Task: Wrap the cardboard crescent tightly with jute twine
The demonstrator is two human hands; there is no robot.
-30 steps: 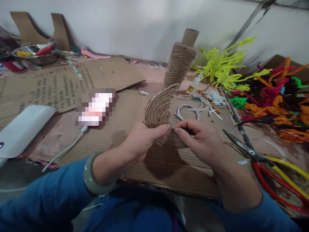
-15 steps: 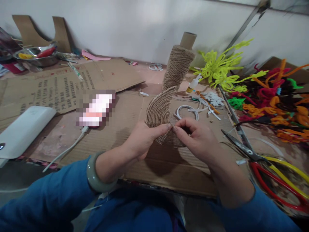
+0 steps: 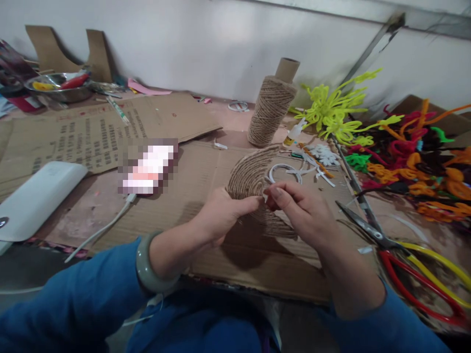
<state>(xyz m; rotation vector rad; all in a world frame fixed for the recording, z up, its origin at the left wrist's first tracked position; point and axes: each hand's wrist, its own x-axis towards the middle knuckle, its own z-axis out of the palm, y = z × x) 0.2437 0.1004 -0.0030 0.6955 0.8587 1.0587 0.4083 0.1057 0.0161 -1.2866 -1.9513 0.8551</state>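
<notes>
A curved piece covered in close rows of jute twine (image 3: 247, 172) is held up over the cardboard mat. My left hand (image 3: 221, 215) grips its lower left side, thumb lying on the front and the other fingers mostly out of sight behind. At the piece's inner edge, just right of that thumb, the fingertips of my right hand (image 3: 303, 213) are pinched together; what lies between them is too small to make out. Behind the piece stands a spool of jute twine (image 3: 270, 113) on a cardboard tube. A small glue bottle (image 3: 293, 133) is to the spool's right.
Scissors (image 3: 379, 235) with red and yellow handles lie at right. Fuzzy coloured stems (image 3: 412, 166) and a yellow-green bunch (image 3: 331, 108) fill the right back. A white ring of strip (image 3: 272, 172) lies behind my right hand. A phone (image 3: 149, 166) and white power bank (image 3: 44, 196) are at left.
The twine-covered piece has tipped, its upper end now lower and further right. My right fingertips have shifted slightly right, away from my left thumb. The view has moved a little.
</notes>
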